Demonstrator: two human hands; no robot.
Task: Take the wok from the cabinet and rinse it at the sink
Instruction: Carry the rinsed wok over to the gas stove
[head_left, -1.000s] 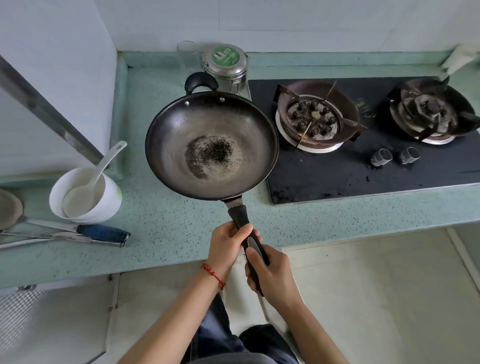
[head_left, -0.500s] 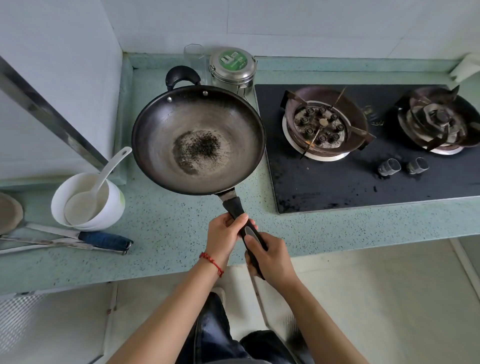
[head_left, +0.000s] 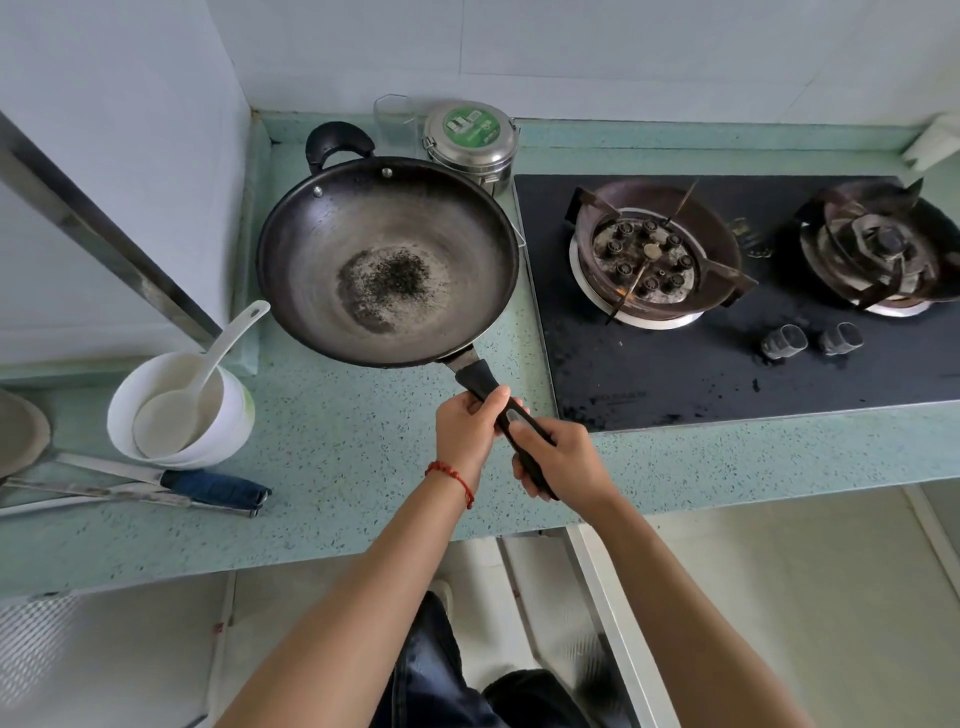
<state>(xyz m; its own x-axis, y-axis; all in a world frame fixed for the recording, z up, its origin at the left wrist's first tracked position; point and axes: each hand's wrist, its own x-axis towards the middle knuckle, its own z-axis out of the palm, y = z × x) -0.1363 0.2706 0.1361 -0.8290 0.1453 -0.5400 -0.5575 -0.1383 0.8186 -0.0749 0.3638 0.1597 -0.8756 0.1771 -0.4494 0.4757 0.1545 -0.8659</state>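
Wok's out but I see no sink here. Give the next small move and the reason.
Probably keep both hands, left hand and right hand, clamped on the handle and carry the wok leftward over the counter. Dark residue sits in its bowl, the stove fills the right side, and no sink shows.

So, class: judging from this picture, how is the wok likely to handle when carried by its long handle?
The wok is probably front-heavy: its wide metal bowl sits far beyond the handle, and both the left hand and right hand grip it. Likely rigid. Dark residue at its centre could shift if tilted.
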